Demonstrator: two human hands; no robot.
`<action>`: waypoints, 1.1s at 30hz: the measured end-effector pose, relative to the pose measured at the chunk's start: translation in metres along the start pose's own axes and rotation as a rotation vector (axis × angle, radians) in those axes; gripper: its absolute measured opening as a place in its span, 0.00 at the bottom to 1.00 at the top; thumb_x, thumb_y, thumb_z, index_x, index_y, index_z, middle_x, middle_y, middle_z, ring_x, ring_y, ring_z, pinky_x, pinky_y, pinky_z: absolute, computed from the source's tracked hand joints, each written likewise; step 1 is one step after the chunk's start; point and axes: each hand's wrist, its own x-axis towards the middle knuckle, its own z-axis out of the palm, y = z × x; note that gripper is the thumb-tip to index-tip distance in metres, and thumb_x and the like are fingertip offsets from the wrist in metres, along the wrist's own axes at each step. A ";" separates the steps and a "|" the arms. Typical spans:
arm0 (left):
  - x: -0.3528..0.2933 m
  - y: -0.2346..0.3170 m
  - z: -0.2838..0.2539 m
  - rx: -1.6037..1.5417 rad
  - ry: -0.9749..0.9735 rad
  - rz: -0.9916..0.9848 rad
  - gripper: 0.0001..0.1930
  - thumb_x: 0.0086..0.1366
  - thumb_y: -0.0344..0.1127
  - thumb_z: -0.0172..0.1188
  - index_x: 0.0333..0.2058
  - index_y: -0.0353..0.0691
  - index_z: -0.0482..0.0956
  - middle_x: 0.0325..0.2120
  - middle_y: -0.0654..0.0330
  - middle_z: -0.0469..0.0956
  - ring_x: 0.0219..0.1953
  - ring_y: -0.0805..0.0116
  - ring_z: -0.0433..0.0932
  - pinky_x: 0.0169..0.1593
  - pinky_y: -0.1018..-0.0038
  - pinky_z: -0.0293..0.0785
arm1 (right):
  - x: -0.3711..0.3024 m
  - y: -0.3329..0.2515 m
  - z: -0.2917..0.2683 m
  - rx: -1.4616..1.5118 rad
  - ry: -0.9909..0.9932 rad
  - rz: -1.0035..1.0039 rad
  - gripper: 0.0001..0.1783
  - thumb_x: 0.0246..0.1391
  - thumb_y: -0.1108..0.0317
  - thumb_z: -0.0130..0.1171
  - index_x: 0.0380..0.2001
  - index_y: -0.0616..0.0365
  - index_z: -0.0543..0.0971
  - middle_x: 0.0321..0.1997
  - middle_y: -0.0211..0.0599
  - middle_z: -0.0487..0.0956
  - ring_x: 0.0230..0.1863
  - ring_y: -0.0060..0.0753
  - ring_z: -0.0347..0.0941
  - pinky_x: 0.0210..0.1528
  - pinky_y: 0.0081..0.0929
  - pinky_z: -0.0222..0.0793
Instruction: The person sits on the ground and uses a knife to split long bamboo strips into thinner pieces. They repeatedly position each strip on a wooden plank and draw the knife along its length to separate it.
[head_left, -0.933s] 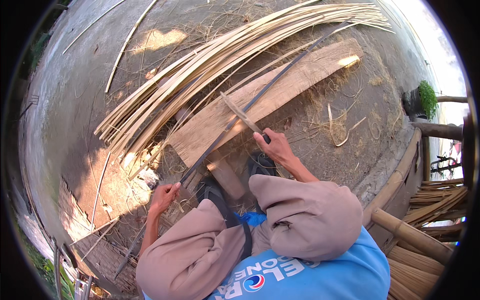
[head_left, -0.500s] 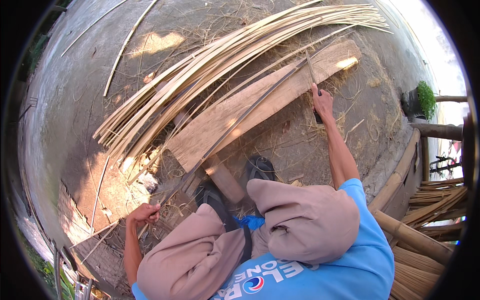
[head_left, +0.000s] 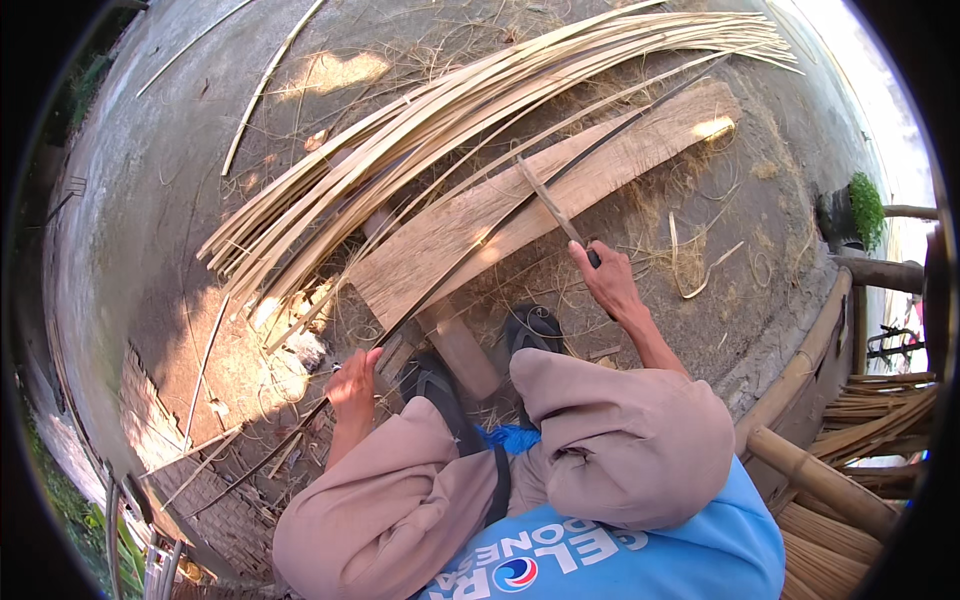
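My left hand (head_left: 353,388) is closed around a long, thin dark strip (head_left: 468,256), part of which trails behind it to the lower left. From there the strip runs up and to the right across a wooden plank (head_left: 415,272), past the plank's far end. My right hand (head_left: 612,285) grips the dark handle of a knife (head_left: 546,198). The blade crosses the strip at about the middle of the plank, its tip pointing away from me. Whether its edge is cutting in cannot be seen.
Beyond the plank lies a large bundle of pale split strips (head_left: 400,140). Fine shavings and a bent pale strip (head_left: 690,290) litter the ground. A wooden support (head_left: 462,350) shows under the plank, between my sandalled feet. Bamboo poles (head_left: 815,480) and a potted plant (head_left: 865,212) stand at right.
My right hand has drawn the knife back toward me along the strip. My left hand has moved right and farther up the strip. A bent pale strip now lies on the ground at right.
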 end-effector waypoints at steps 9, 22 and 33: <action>-0.036 -0.045 -0.041 -0.061 -0.217 -0.079 0.19 0.71 0.46 0.61 0.25 0.42 0.70 0.21 0.53 0.75 0.21 0.49 0.75 0.25 0.59 0.68 | -0.004 0.000 0.001 0.013 0.048 -0.065 0.37 0.66 0.38 0.54 0.25 0.68 0.77 0.19 0.59 0.76 0.26 0.58 0.78 0.32 0.50 0.70; -0.164 -0.163 -0.054 0.008 -0.313 -0.149 0.13 0.72 0.43 0.59 0.33 0.40 0.77 0.26 0.51 0.73 0.29 0.47 0.75 0.31 0.56 0.68 | 0.096 0.102 -0.098 0.081 0.509 0.205 0.39 0.65 0.34 0.51 0.26 0.66 0.76 0.20 0.53 0.78 0.24 0.52 0.78 0.34 0.47 0.72; -0.011 0.008 -0.018 -0.459 -0.229 -0.372 0.17 0.67 0.47 0.68 0.42 0.39 0.86 0.23 0.62 0.72 0.25 0.67 0.68 0.31 0.71 0.64 | 0.093 0.073 -0.037 -0.169 0.404 -0.027 0.37 0.65 0.34 0.51 0.29 0.64 0.75 0.26 0.61 0.80 0.35 0.68 0.79 0.39 0.56 0.71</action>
